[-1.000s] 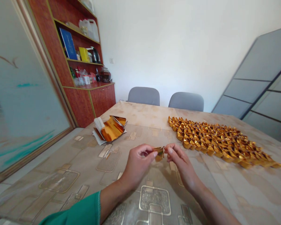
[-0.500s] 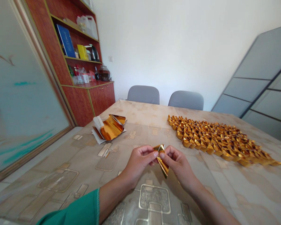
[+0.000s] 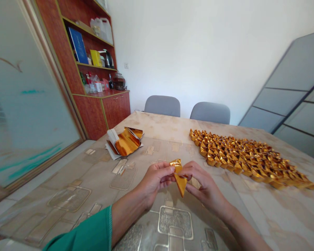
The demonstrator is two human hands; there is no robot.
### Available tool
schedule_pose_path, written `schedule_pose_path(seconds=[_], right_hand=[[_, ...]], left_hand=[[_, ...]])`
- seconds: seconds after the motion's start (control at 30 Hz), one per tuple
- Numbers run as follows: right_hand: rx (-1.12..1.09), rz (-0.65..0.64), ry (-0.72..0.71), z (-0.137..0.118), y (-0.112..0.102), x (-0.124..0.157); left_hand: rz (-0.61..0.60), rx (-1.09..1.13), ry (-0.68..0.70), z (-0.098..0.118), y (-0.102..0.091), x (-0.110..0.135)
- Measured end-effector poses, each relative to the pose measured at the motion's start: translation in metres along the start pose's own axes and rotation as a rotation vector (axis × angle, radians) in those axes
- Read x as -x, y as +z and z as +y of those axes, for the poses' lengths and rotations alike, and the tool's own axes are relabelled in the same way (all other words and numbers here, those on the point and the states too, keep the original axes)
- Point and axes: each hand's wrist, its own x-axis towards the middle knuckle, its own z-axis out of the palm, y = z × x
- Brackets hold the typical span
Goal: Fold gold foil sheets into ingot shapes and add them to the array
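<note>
**Tight two-handed pinch, tons of gold on the table**

So up close, the left hand [image 3: 155,181] and right hand [image 3: 205,184] sit just above the table, nearly touching; the thumbs and curled fingers of both are pressed together, pinching a folded gold foil piece [image 3: 180,183] between them; its pointed end sticks down past the fingers, not resting on anything; a green sleeve [image 3: 78,233] covers the left arm up to the wrist area; under all this is a beige patterned table cover [image 3: 68,198] with rounded square shapes; off to the right lies a big spread of folded gold foil nuggets [image 3: 243,158]; to the left, crumpled gold foil sheets [image 3: 127,141] sit on white paper [image 3: 112,136]; past the table are two grey chairs [image 3: 162,106]; further left stands a red-brown wooden cabinet [image 3: 94,118] holding a kettle [image 3: 108,59] and a blue binder [image 3: 77,45].
</note>
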Motion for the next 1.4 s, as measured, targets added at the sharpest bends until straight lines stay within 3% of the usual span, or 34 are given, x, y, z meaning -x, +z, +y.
schedule_pose_path(seconds=[0.37,0.6,0.8,1.2,1.4], right_hand=[[0.026,-0.001,-0.044,0.002,-0.005,-0.001],[0.100,0.017,-0.072,0.003,-0.006,0.001],[-0.013,0.020,0.000,-0.003,-0.002,-0.001],[-0.171,0.280,0.251,-0.002,0.021,-0.002],[-0.244,0.338,0.320,-0.002,0.021,-0.002]], left_hand=[[-0.061,-0.092,0.099,-0.002,0.005,0.006],[-0.014,-0.029,0.075,0.000,0.005,0.004],[-0.045,-0.077,0.137,-0.001,0.006,0.006],[-0.053,-0.082,0.176,-0.005,0.007,0.007],[-0.058,-0.026,0.180,-0.006,0.010,0.010]])
